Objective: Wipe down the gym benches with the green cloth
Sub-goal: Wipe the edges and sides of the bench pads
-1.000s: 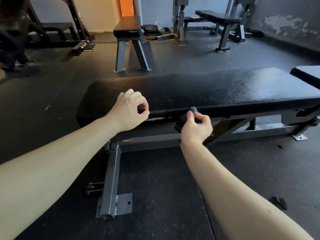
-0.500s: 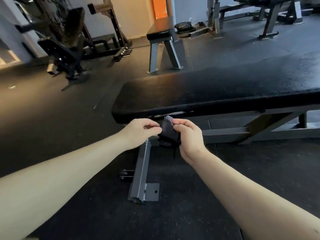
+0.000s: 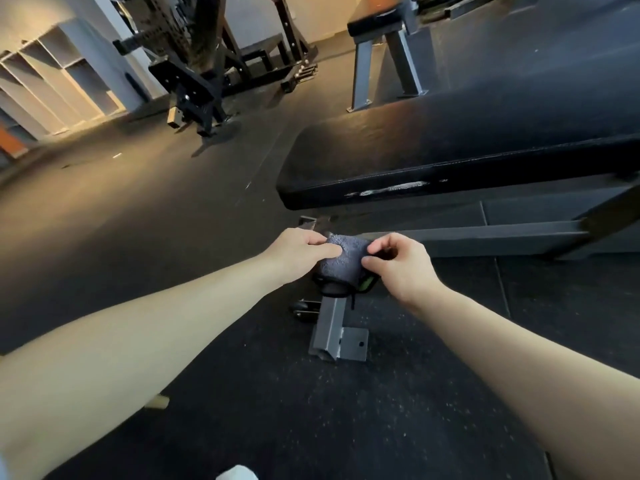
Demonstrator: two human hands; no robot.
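While both hands pinch it, cloth (image 3: 341, 263): grey, green edge, held below bench (image 3: 450, 161) pad, above frame foot. Left hand (image 3: 301, 249), right hand (image 3: 401, 266): each grip closed on cloth.

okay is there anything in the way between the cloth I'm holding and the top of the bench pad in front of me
Nothing visible blocks it. Both the left hand and right hand pinch the cloth just below the near bench pad, whose top shows bare; only the pad's front edge lies between.
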